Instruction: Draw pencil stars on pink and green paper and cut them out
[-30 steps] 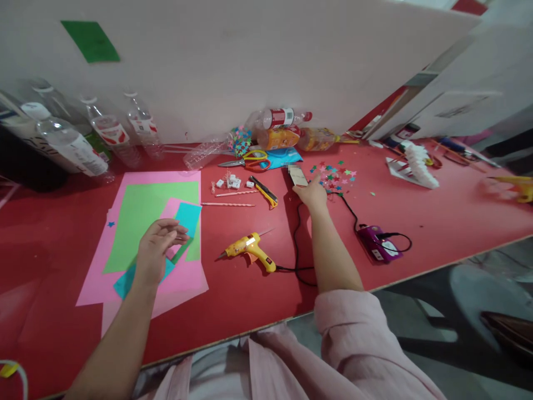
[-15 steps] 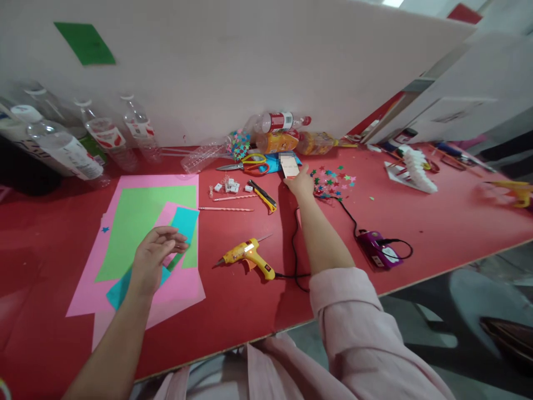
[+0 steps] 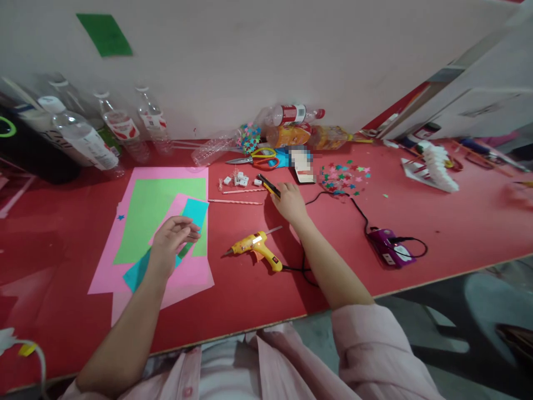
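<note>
My right hand closes its fingers over the lower end of a yellow and black utility knife, which lies on the red table. My left hand is held over a blue paper strip, fingers curled and thumb against them; whatever may be in that pinch is too small to make out. Below it are a green sheet and pink sheets. A yellow hot glue gun rests between my hands. Two striped pencil-like sticks and small white pieces lie left of the knife.
Scissors, a phone-like item and star sequins lie farther back. Plastic bottles stand at left; others lie by the wall. A black cord runs near a purple power box at right.
My right hand has left the phone-like item and come down and left onto the utility knife. The left hand keeps its pose over the paper. The view has shifted slightly.
</note>
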Tool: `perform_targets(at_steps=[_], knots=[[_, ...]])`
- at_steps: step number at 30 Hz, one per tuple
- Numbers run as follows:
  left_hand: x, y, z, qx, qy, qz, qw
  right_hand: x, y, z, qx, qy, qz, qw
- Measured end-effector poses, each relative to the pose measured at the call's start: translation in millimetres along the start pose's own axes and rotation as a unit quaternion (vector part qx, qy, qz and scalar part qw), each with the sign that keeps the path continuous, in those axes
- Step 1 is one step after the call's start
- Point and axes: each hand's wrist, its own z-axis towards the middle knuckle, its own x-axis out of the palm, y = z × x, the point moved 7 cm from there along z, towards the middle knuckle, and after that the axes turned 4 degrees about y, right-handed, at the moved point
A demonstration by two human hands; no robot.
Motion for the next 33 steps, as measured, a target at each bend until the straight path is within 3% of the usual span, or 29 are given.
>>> perform_targets(at_steps=[5,8,10,14,17,21,24,27,30,33], knots=[[-16.9,-10,7,0.035,-0.042,0.087,0.995,3,6,30,0.003,0.016,-0.005,1.0],[-28.8,-18,10,0.039,-0.068,0.113,0.99,-15,10,19,-0.007,-0.02,-0.003,1.0],[-34.0,-22,12,0.04,-0.075,0.139,0.987,-25,11,-8,-0.012,-0.023,0.021,0.999],[-40.1,-24,12,0.052,-0.085,0.221,0.97,-13,21,-94,-0.02,0.107,0.064,0.992],[-40.7,-21,12,0.066,-0.083,0.287,0.952,6,37,-147,-0.064,0.11,0.075,0.989],[-37.6,-16,12,0.074,-0.064,0.312,0.945,22,40,-170,-0.065,0.054,0.116,0.99],[-35.8,-15,11,0.073,-0.064,0.314,0.944,11,13,-161,0.007,0.001,0.116,0.993],[-34.2,-15,11,0.078,-0.068,0.314,0.944,-14,-37,-140,0.136,-0.049,0.074,0.987],[-32.5,-14,11,0.075,-0.061,0.308,0.947,-28,-84,-115,0.238,-0.049,0.037,0.969],[-30.4,-18,8,0.078,-0.044,0.32,0.943,-22,-110,-92,0.277,-0.018,0.049,0.96]])
